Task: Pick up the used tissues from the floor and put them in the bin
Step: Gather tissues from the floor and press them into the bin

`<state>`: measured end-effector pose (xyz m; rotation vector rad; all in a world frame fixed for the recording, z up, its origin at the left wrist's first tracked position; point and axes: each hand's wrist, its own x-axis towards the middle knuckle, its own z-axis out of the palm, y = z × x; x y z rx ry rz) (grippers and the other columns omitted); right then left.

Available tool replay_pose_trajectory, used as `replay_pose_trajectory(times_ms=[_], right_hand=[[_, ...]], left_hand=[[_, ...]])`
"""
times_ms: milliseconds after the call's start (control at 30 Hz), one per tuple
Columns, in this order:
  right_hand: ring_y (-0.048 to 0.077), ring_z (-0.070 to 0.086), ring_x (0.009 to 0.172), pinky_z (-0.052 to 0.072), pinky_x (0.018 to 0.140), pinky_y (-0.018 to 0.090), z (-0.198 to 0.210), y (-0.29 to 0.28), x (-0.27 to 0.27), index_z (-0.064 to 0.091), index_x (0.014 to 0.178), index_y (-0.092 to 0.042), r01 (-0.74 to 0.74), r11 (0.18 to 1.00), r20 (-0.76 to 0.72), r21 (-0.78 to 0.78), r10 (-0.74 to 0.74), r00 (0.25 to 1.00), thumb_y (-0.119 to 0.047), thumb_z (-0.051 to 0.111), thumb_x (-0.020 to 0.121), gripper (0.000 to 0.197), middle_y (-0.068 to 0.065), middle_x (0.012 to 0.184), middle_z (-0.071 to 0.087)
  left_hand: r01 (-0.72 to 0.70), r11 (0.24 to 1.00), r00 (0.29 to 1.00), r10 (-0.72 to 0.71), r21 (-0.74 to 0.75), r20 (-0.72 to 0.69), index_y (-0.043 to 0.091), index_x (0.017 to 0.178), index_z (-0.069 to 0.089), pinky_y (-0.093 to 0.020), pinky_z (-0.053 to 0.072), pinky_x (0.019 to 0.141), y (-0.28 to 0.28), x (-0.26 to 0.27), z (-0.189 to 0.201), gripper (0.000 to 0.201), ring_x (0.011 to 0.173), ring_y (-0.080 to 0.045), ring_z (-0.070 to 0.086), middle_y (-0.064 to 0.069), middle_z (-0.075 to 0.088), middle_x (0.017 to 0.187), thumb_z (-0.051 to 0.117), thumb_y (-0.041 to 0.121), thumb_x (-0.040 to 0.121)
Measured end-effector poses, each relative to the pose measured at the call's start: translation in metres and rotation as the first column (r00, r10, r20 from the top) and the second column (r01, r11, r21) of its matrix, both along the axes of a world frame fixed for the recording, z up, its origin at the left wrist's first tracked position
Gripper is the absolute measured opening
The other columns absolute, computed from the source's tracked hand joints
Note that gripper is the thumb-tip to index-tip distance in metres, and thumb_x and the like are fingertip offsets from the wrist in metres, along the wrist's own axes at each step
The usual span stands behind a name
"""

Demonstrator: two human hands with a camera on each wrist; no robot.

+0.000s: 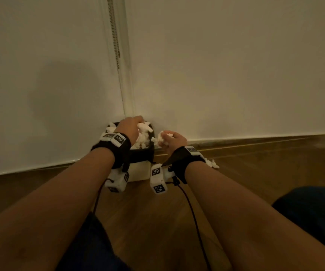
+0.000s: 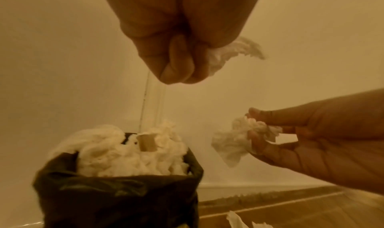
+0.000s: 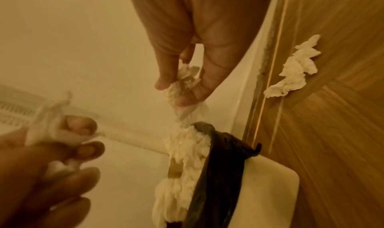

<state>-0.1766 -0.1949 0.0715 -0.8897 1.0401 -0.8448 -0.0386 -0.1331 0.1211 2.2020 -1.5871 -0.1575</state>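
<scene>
Standing against the pale wall, the small white bin lined with a black plastic bag is heaped above its rim with crumpled white tissues, soft and wrinkled, with a short brown cardboard tube poking up among them. Over this heap the left hand hangs with its fingers curled tight round a wad of white tissue, a ragged end of which sticks out past the knuckles. To the right of the bin and level with its top, the right hand pinches a second crumpled white tissue between thumb and fingertips, the other fingers loosely bent; the tissue's loose lower corner trails down toward the bin's near rim, and whether it touches the heap cannot be told. On the brown wooden floor, near the white skirting board and to the right of the bin, lies another crumpled white tissue, long and twisted, apart from both hands. In the left wrist view, bits of white tissue show at the lower edge on the floor, cut off by the frame. Black straps with white marker blocks sit on both wrists.
</scene>
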Motion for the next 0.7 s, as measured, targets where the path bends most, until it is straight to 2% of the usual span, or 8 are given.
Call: replay_pose_trajectory(times_ms=[100, 233, 333, 433, 500, 567, 633, 700], right_hand=[[0.014, 0.057, 0.068, 0.055, 0.084, 0.037, -0.002, -0.001, 0.024, 0.063, 0.109, -0.004, -0.051, 0.997, -0.041, -0.056, 0.049, 0.998, -0.006, 0.053, 0.092, 0.021, 0.002, 0.090, 0.059], [0.030, 0.062, 0.090, 0.054, 0.087, 0.041, -0.002, -0.003, 0.053, 0.070, 0.085, -0.012, -0.059, 0.991, -0.096, -0.116, 0.048, 0.994, -0.005, 0.055, 0.089, 0.016, 0.010, 0.091, 0.066], [0.031, 0.061, 0.103, 0.052, 0.092, 0.044, -0.002, -0.008, 0.062, 0.071, 0.101, -0.009, -0.154, 0.963, -0.280, -0.222, 0.089, 0.956, -0.006, 0.053, 0.089, 0.021, 0.014, 0.111, 0.065], [0.028, 0.062, 0.102, 0.052, 0.092, 0.036, -0.015, -0.013, 0.072, 0.072, 0.096, -0.016, -0.345, 0.884, -0.538, -0.316, 0.132, 0.832, -0.011, 0.056, 0.088, 0.019, 0.009, 0.109, 0.067], [0.023, 0.062, 0.100, 0.047, 0.085, 0.022, -0.029, -0.019, 0.092, 0.073, 0.094, -0.019, -0.498, 0.791, -0.721, -0.356, 0.106, 0.685, -0.012, 0.055, 0.089, 0.020, 0.005, 0.107, 0.068], [0.022, 0.061, 0.101, 0.045, 0.081, 0.023, -0.028, -0.015, 0.091, 0.072, 0.094, -0.020, -0.579, 0.698, -0.806, -0.422, 0.004, 0.592, -0.012, 0.054, 0.091, 0.021, 0.003, 0.109, 0.066], [0.024, 0.058, 0.104, 0.046, 0.087, 0.030, -0.028, -0.019, 0.091, 0.068, 0.100, -0.017, -0.626, 0.623, -0.836, -0.469, -0.085, 0.542, -0.012, 0.053, 0.092, 0.018, 0.006, 0.113, 0.062], [0.027, 0.056, 0.109, 0.044, 0.091, 0.033, -0.034, -0.022, 0.092, 0.063, 0.110, -0.010, -0.727, 0.555, -0.893, -0.405, -0.069, 0.445, -0.011, 0.049, 0.093, 0.021, 0.011, 0.119, 0.058]], left_hand=[[-0.131, 0.991, 0.990, 0.132, 0.029, -0.042, 0.002, 0.118, 0.051, -0.036, 0.040, 0.083, 0.006, 0.021, 0.004, 0.029, 0.105, -0.036, 0.051, -0.022, 0.052, 0.118, 0.040, 0.017, 0.095], [-0.246, 0.969, 0.952, 0.245, 0.018, -0.187, 0.004, 0.133, 0.037, -0.042, 0.037, 0.096, 0.004, 0.041, -0.008, 0.037, 0.117, -0.039, 0.042, -0.022, 0.044, 0.129, 0.034, 0.016, 0.098], [-0.294, 0.950, 0.946, 0.305, 0.104, -0.109, 0.003, 0.124, 0.050, -0.037, 0.039, 0.095, -0.002, 0.047, -0.019, 0.033, 0.117, -0.037, 0.046, -0.022, 0.045, 0.131, 0.037, 0.020, 0.099], [-0.246, 0.958, 0.954, 0.266, 0.147, -0.137, 0.023, 0.101, 0.053, -0.027, 0.040, 0.087, -0.003, 0.056, -0.035, 0.018, 0.114, -0.035, 0.049, -0.020, 0.037, 0.137, 0.044, 0.010, 0.093], [-0.290, 0.946, 0.935, 0.313, 0.146, -0.166, 0.032, 0.083, 0.040, -0.026, 0.038, 0.083, -0.011, 0.076, -0.052, 0.028, 0.109, -0.034, 0.051, -0.017, 0.034, 0.138, 0.046, 0.006, 0.091], [-0.315, 0.944, 0.914, 0.330, 0.098, -0.236, 0.026, 0.097, 0.043, -0.027, 0.037, 0.081, -0.007, 0.081, -0.052, 0.014, 0.099, -0.032, 0.052, -0.016, 0.033, 0.134, 0.045, 0.012, 0.094], [-0.346, 0.936, 0.903, 0.350, 0.060, -0.250, 0.013, 0.120, 0.043, -0.032, 0.039, 0.083, -0.011, 0.091, -0.059, 0.026, 0.102, -0.036, 0.052, -0.020, 0.038, 0.129, 0.045, 0.014, 0.094], [-0.335, 0.939, 0.912, 0.343, 0.072, -0.227, 0.007, 0.119, 0.044, -0.034, 0.039, 0.078, -0.013, 0.100, -0.069, 0.027, 0.101, -0.037, 0.054, -0.022, 0.051, 0.119, 0.047, 0.009, 0.092]])
